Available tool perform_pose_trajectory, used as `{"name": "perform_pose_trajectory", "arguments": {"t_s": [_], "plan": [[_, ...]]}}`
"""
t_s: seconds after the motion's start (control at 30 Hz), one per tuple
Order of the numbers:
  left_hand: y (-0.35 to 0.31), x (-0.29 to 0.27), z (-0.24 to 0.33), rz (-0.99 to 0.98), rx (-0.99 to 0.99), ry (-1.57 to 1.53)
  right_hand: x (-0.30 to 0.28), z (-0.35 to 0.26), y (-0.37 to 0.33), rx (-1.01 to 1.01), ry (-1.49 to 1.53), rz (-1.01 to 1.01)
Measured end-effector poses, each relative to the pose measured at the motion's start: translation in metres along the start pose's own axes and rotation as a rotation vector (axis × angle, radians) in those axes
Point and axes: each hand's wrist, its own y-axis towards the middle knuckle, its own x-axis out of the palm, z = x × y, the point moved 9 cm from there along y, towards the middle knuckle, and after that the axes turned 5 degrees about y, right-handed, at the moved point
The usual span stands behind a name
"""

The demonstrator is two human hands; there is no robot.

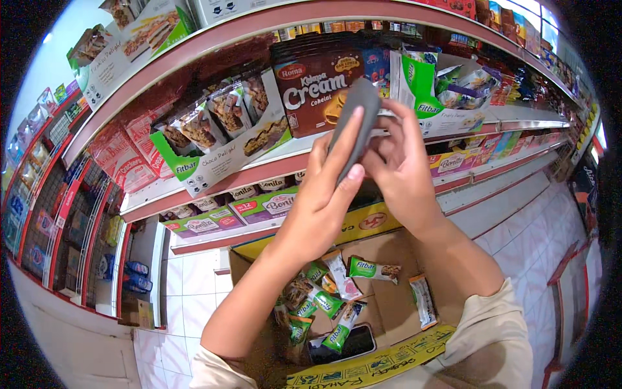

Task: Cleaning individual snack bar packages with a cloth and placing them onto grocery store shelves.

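Observation:
Both hands are raised in front of the shelf, above an open carton, around a flat, dark grey, oblong object (364,107) with rounded ends. I see it nearly edge-on and cannot make out its kind. My left hand (314,207) grips its lower part, index finger stretched along the near face and thumb at the edge. My right hand (408,178) has bent fingers against its right side, some hidden behind it. Below, the cardboard carton (394,314) holds several wrapped snack bars (363,268), a paler bar (422,301) lying apart on the right, and a dark phone-like slab (361,342).
On the shelf ahead stand a display box of bars (240,155) at left, brown biscuit packs (311,97) in the middle and another bar box (447,120) at right. Small cups (272,185) in cartons fill the shelf below. Wire racks (71,201) stand far left.

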Motion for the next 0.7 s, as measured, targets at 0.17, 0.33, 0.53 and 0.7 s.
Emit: {"name": "perform_pose_trajectory", "arguments": {"t_s": [0.17,0.33,0.53,0.7], "plan": [[0.000,0.012,0.002,-0.172,-0.103,0.039,-0.018,-0.002,0.005,0.039,0.095,0.082],[0.000,0.012,0.014,-0.242,-0.067,0.052,-0.034,-0.015,0.009,-0.064,0.178,0.191],[0.001,-0.002,0.022,-0.304,0.027,-0.017,-0.028,-0.047,0.009,-0.267,0.121,0.193],[-0.003,-0.009,0.013,-0.328,-0.009,-0.184,-0.020,-0.072,0.021,-0.091,-0.057,-0.022]]}}
